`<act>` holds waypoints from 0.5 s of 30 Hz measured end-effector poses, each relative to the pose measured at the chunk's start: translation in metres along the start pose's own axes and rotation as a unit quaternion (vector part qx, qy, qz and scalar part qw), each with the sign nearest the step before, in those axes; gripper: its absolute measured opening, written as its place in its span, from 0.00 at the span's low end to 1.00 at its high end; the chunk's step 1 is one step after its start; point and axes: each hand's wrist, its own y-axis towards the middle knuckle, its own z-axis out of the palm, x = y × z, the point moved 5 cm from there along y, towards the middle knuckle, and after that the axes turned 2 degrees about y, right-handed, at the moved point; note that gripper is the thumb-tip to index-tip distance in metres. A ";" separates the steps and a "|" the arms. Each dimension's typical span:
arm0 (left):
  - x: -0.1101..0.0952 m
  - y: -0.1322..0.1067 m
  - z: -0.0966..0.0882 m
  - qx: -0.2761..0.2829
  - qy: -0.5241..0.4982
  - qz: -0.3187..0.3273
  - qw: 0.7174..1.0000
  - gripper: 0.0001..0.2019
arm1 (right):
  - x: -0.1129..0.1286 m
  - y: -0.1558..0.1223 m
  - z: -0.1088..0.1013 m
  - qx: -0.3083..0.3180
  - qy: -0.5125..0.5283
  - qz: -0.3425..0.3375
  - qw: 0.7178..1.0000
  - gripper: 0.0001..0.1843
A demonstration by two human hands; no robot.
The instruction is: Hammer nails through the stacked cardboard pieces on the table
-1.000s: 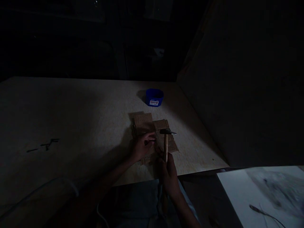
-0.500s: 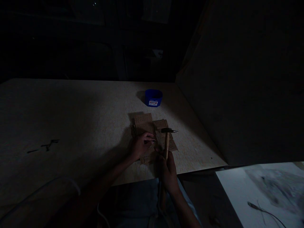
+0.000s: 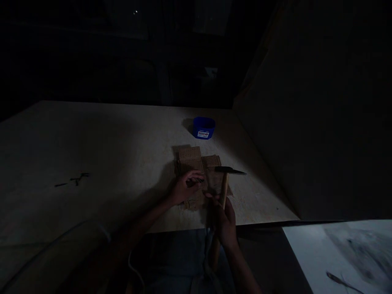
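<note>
My right hand (image 3: 226, 222) is closed around the wooden handle of a hammer (image 3: 224, 190). Its dark head is raised at the right side of several brown pieces with rows of small holes (image 3: 189, 153), which lie partly overlapped on the table. Over their middle, my left hand (image 3: 186, 188) pinches a small dark nail-like piece (image 3: 201, 180) between thumb and fingers. The two hands are close together but apart. Dim light hides the right fingertips and the exact kind of the small piece.
A blue plastic container (image 3: 203, 128) with a white label stands behind the brown pieces. Several dark nail-like pieces (image 3: 79, 179) lie at the left on the pale tabletop (image 3: 128, 143). A dark upright panel (image 3: 306, 122) borders the right side. A cable (image 3: 61, 237) crosses the lower left.
The view has swung slightly left, so everything appears further right. The hammer head has shifted right and turned a little. My left hand keeps its pinch over the brown pieces.
</note>
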 end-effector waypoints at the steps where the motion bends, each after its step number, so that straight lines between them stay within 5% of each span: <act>1: -0.003 -0.002 -0.003 -0.018 0.004 0.022 1.000 0.17 | 0.000 -0.001 -0.001 -0.001 0.017 0.011 1.000 0.19; 9: -0.034 -0.028 -0.058 -0.245 0.141 0.169 0.944 0.19 | 0.013 -0.001 -0.001 0.018 0.072 0.018 0.997 0.21; 12: -0.030 -0.046 -0.104 -0.344 0.207 0.131 0.907 0.17 | 0.015 -0.002 -0.001 0.023 0.077 0.013 0.997 0.21; 15: -0.015 -0.072 -0.167 -0.429 0.281 0.015 0.859 0.17 | 0.014 -0.003 -0.005 0.030 0.067 0.011 0.997 0.20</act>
